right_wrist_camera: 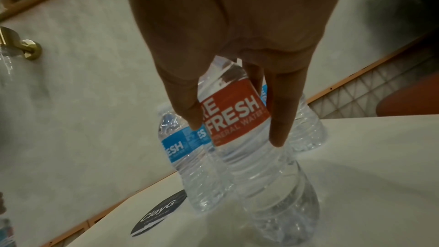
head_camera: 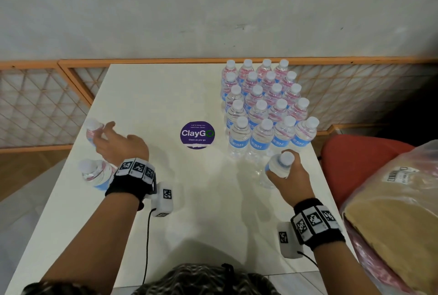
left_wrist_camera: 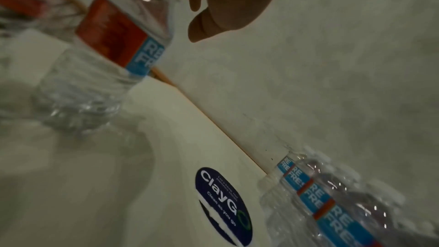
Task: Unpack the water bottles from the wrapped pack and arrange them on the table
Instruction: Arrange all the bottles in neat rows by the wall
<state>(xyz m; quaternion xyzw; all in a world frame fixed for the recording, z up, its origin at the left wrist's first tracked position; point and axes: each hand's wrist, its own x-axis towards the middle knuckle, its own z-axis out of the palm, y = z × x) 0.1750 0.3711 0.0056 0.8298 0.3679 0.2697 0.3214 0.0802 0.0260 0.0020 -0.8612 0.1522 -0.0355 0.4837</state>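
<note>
A block of several upright water bottles (head_camera: pixel 267 110) with blue and red labels stands at the table's back right. My right hand (head_camera: pixel 282 171) grips another water bottle (head_camera: pixel 279 164) by its shoulder, just in front of the block's nearest row; in the right wrist view the fingers (right_wrist_camera: pixel 280 115) and thumb pinch its red label (right_wrist_camera: pixel 237 114), its base low over the table. At the left edge my left hand (head_camera: pixel 104 137) lies against a standing bottle (head_camera: pixel 93 130), thumb spread away from it (left_wrist_camera: pixel 202 25). A second loose bottle (head_camera: pixel 94 174) stands beside that wrist.
The white table (head_camera: pixel 189 200) carries a round purple ClayGo sticker (head_camera: pixel 197 134) at its middle. A red chair (head_camera: pixel 355 159) and a plastic-bagged bundle (head_camera: pixel 391 211) sit off the right edge. An orange-framed lattice rail (head_camera: pixel 47 105) and a grey wall lie behind.
</note>
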